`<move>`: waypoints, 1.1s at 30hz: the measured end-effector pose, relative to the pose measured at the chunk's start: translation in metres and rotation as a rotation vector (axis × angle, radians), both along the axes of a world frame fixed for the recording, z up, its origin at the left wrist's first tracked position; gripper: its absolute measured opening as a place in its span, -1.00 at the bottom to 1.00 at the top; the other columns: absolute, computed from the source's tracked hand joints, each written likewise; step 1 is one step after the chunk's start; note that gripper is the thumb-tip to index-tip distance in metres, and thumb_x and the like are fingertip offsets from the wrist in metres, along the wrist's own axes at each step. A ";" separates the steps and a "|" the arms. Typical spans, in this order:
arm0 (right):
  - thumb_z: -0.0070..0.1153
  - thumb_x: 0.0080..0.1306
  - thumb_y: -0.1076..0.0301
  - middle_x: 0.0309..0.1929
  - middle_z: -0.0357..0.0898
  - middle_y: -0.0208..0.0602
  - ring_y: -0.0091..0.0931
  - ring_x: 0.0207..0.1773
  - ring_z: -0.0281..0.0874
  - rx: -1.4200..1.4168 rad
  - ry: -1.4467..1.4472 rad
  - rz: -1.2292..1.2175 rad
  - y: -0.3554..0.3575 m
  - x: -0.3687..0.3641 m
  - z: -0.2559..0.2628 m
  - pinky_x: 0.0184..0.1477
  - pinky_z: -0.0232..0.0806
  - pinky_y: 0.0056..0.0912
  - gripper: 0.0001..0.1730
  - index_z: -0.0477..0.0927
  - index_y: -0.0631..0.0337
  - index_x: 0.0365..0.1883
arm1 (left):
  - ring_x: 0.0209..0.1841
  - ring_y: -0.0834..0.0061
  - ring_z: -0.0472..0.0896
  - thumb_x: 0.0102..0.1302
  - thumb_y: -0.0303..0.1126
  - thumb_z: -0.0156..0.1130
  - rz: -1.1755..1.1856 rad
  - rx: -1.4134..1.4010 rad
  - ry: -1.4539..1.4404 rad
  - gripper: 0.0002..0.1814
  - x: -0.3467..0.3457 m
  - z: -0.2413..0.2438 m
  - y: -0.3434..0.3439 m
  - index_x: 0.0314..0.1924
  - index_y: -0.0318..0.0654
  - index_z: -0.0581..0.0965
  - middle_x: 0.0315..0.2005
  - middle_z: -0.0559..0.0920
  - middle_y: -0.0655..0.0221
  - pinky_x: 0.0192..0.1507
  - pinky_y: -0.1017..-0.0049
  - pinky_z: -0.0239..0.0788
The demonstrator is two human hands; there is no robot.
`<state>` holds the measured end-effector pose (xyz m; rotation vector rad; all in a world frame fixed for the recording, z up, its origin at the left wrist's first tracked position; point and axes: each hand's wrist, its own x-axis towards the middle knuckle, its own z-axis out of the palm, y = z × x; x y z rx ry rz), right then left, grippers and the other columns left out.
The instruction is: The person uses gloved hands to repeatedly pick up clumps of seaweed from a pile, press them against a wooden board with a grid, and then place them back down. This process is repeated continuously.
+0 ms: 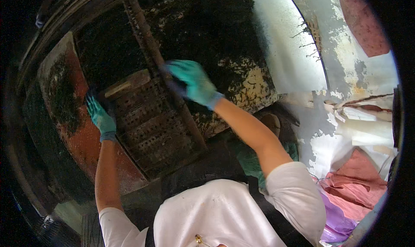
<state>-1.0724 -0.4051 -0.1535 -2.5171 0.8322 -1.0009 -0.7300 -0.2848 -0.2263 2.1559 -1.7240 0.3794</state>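
Observation:
My left hand (101,116), in a teal knit glove, lies along the left edge of a dark frame with rows of small holes (146,117). Its fingers stretch away from me, and I see nothing held in it. My right hand (193,81), in a matching glove, is motion-blurred over the frame's right rail (184,117). Its fingers curl to the left, and whether they hold anything is unclear. A pale wooden strip (126,85) crosses the frame between my hands. Dark loose material (110,49) lies beyond that strip.
A reddish board (81,140) with dark clumps lies left of the frame. To the right is a dark-covered pale sheet (256,85). Farther right are a stained wall (308,117), pink cloth (351,182) and a purple plastic bag (337,218).

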 end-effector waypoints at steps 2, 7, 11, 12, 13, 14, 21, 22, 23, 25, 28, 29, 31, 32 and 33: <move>0.21 0.25 0.35 0.08 0.54 -0.10 -0.19 0.11 0.51 0.155 0.086 -0.247 -0.006 -0.110 -0.039 0.14 0.39 -0.14 -0.53 0.49 0.17 0.15 | 0.46 0.10 0.08 0.37 -0.37 0.10 0.003 0.005 0.008 -0.34 -0.008 0.003 -0.009 0.41 -0.36 0.13 0.41 0.15 0.08 0.47 0.17 -0.10; -0.01 0.35 0.33 0.37 0.24 0.05 -0.12 0.44 0.14 0.460 0.866 -1.134 0.000 -0.283 -0.184 0.40 0.08 -0.10 -0.39 0.27 0.28 0.36 | 0.44 0.08 0.12 0.36 -0.42 0.10 0.002 -0.005 0.013 -0.36 -0.006 -0.006 -0.011 0.40 -0.32 0.16 0.40 0.17 0.11 0.45 0.18 -0.01; -0.05 0.31 0.48 0.47 0.07 -0.07 -0.14 0.53 -0.09 0.508 0.826 -0.664 0.011 -0.173 -0.252 0.46 -0.05 0.00 -0.29 0.13 0.13 0.45 | 0.43 0.10 0.15 0.36 -0.45 0.10 -0.016 0.036 -0.019 -0.37 -0.016 0.006 -0.015 0.40 -0.29 0.18 0.38 0.22 0.13 0.43 0.18 0.05; -0.04 0.29 0.52 0.50 0.02 -0.11 -0.15 0.54 -0.14 0.654 0.214 -0.437 0.009 -0.152 -0.265 0.47 -0.08 0.02 -0.25 0.11 0.05 0.47 | 0.43 0.11 0.16 0.37 -0.46 0.09 -0.045 0.022 -0.012 -0.39 -0.030 0.015 -0.026 0.40 -0.29 0.18 0.38 0.23 0.13 0.42 0.18 0.06; 0.03 0.31 0.43 0.48 0.04 -0.12 -0.12 0.51 -0.09 0.667 0.117 -0.256 -0.005 -0.119 -0.197 0.47 -0.09 -0.04 -0.29 0.18 0.00 0.44 | 0.42 0.12 0.17 0.38 -0.47 0.07 -0.010 0.028 -0.013 -0.40 -0.028 0.016 -0.011 0.40 -0.28 0.19 0.37 0.24 0.14 0.42 0.18 0.08; 0.05 0.31 0.37 0.47 0.07 -0.12 -0.13 0.50 -0.05 0.620 0.065 -0.355 -0.027 -0.111 -0.194 0.46 -0.06 -0.06 -0.30 0.18 0.02 0.43 | 0.42 0.13 0.17 0.39 -0.46 0.06 -0.007 0.018 0.024 -0.41 -0.024 0.014 -0.014 0.40 -0.28 0.19 0.37 0.25 0.14 0.42 0.19 0.09; 0.01 0.40 0.20 0.50 0.04 -0.22 -0.25 0.50 0.01 1.136 -0.015 -0.465 -0.142 -0.045 -0.211 0.46 0.00 -0.17 -0.36 0.18 0.04 0.42 | 0.40 0.13 0.21 0.41 -0.43 0.06 0.008 -0.005 0.154 -0.46 -0.024 0.006 -0.046 0.37 -0.29 0.24 0.37 0.26 0.17 0.41 0.21 0.11; 0.01 0.41 0.24 0.51 0.01 -0.24 -0.26 0.51 -0.01 1.318 -0.139 -0.250 -0.131 -0.040 -0.205 0.47 -0.01 -0.17 -0.36 0.17 0.02 0.43 | 0.41 0.14 0.21 0.42 -0.42 0.04 0.032 0.001 0.142 -0.47 -0.027 0.007 -0.036 0.36 -0.29 0.25 0.37 0.26 0.18 0.41 0.21 0.11; 0.00 0.41 0.28 0.52 -0.02 -0.25 -0.28 0.52 -0.03 1.512 -0.250 -0.064 -0.122 -0.041 -0.197 0.49 -0.02 -0.18 -0.35 0.15 0.00 0.44 | 0.41 0.14 0.21 0.43 -0.41 0.03 0.041 0.005 0.140 -0.48 -0.029 0.004 -0.031 0.36 -0.29 0.25 0.37 0.25 0.18 0.42 0.21 0.10; -0.16 0.46 0.31 0.55 -0.14 -0.27 -0.28 0.55 -0.12 1.070 0.205 0.002 -0.147 -0.052 -0.154 0.51 -0.11 -0.15 -0.37 0.06 -0.09 0.48 | 0.41 0.15 0.19 0.45 -0.37 0.00 0.087 0.032 0.104 -0.49 -0.009 -0.005 -0.006 0.37 -0.28 0.25 0.38 0.24 0.18 0.42 0.21 0.09; -0.17 0.43 0.28 0.56 -0.18 -0.27 -0.20 0.57 -0.18 0.114 1.015 -0.406 -0.242 -0.084 -0.123 0.49 -0.19 0.11 -0.30 -0.04 -0.24 0.50 | 0.42 0.17 0.19 0.48 -0.32 -0.06 0.075 0.019 0.183 -0.50 -0.023 0.006 -0.017 0.36 -0.28 0.25 0.38 0.23 0.18 0.43 0.20 0.06; -0.14 0.41 0.29 0.56 -0.17 -0.26 -0.16 0.56 -0.19 -0.018 1.205 -0.533 -0.281 -0.097 -0.115 0.47 -0.21 0.20 -0.27 -0.06 -0.28 0.51 | 0.42 0.18 0.19 0.48 -0.33 -0.07 0.069 0.009 0.218 -0.51 -0.027 0.009 -0.022 0.36 -0.29 0.26 0.38 0.23 0.19 0.44 0.21 0.05; -0.04 0.36 0.32 0.56 -0.17 -0.24 -0.11 0.56 -0.18 0.233 1.171 -0.518 -0.339 -0.122 -0.106 0.44 -0.18 0.26 -0.19 -0.09 -0.31 0.51 | 0.42 0.19 0.19 0.48 -0.35 -0.08 0.089 -0.010 0.279 -0.51 -0.017 0.003 -0.024 0.36 -0.29 0.26 0.38 0.24 0.19 0.44 0.21 0.05; 0.01 0.34 0.35 0.56 -0.17 -0.23 -0.09 0.55 -0.16 0.301 1.224 -0.481 -0.355 -0.123 -0.106 0.44 -0.15 0.24 -0.15 -0.09 -0.31 0.51 | 0.42 0.18 0.19 0.48 -0.36 -0.09 0.117 -0.008 0.306 -0.52 -0.014 0.000 -0.022 0.36 -0.29 0.26 0.38 0.25 0.19 0.44 0.22 0.04; 0.03 0.31 0.37 0.54 -0.11 -0.18 -0.07 0.52 -0.09 0.284 1.194 -0.461 -0.368 -0.117 -0.109 0.42 -0.11 0.24 -0.15 -0.04 -0.29 0.50 | 0.41 0.18 0.20 0.49 -0.36 -0.09 0.143 -0.007 0.334 -0.52 -0.010 -0.003 -0.021 0.36 -0.29 0.26 0.37 0.25 0.19 0.44 0.22 0.04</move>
